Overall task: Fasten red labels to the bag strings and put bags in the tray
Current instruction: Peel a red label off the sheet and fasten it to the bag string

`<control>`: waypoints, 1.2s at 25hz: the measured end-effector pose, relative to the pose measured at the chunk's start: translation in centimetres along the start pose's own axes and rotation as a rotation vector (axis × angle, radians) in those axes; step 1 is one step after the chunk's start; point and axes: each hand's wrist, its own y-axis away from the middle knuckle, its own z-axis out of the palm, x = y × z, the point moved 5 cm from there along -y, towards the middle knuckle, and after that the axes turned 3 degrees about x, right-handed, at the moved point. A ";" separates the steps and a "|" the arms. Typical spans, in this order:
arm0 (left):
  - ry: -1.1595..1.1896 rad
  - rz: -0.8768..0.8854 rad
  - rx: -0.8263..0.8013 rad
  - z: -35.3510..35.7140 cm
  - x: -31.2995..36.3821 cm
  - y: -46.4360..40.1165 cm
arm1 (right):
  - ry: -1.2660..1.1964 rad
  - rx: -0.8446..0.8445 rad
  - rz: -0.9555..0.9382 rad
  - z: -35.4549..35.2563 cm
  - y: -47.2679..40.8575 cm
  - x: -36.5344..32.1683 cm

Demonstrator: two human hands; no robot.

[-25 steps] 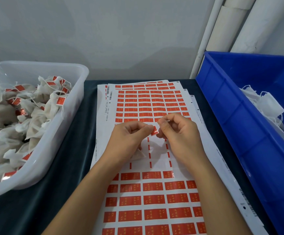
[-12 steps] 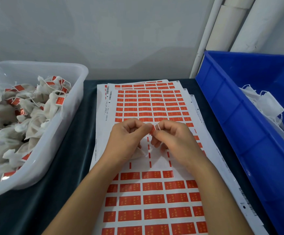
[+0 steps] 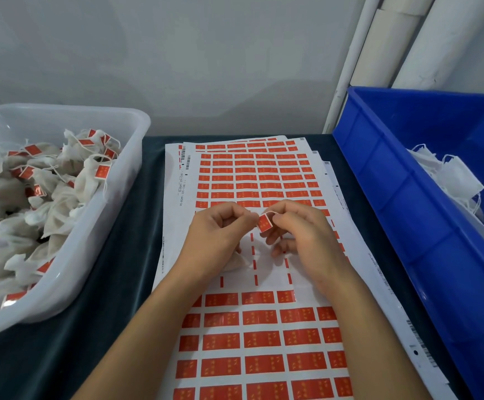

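My left hand [image 3: 220,235] and my right hand [image 3: 298,232] meet over the sticker sheets [image 3: 261,174]. Between their fingertips is a small red label [image 3: 264,223], with a loop of white string [image 3: 269,213] at its top edge. The left thumb and forefinger pinch the string and the label's left side; the right fingers pinch its right side. A small beige bag [image 3: 236,262] lies under my left hand, mostly hidden. The clear tray [image 3: 125,180] on the left holds several labelled bags.
A blue bin [image 3: 402,215] on the right holds white unlabelled bags [image 3: 451,174]. The sheets of red labels lie on a dark tablecloth [image 3: 136,255]; a strip in the middle of the top sheet is peeled bare. White pipes [image 3: 391,44] stand at the back right.
Both hands stayed over the sheet and shifted slightly away from me. The red label now faces the camera more fully between the fingertips, with the string loop showing above it.
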 end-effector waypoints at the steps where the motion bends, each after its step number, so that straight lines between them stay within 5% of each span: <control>1: -0.011 0.014 -0.008 0.0 0.0 0.0 | -0.007 -0.002 -0.001 0.0 0.0 0.0; 30: -0.048 0.057 0.001 0.2 0.1 0.1 | 0.073 0.071 -0.123 0.4 0.3 -0.5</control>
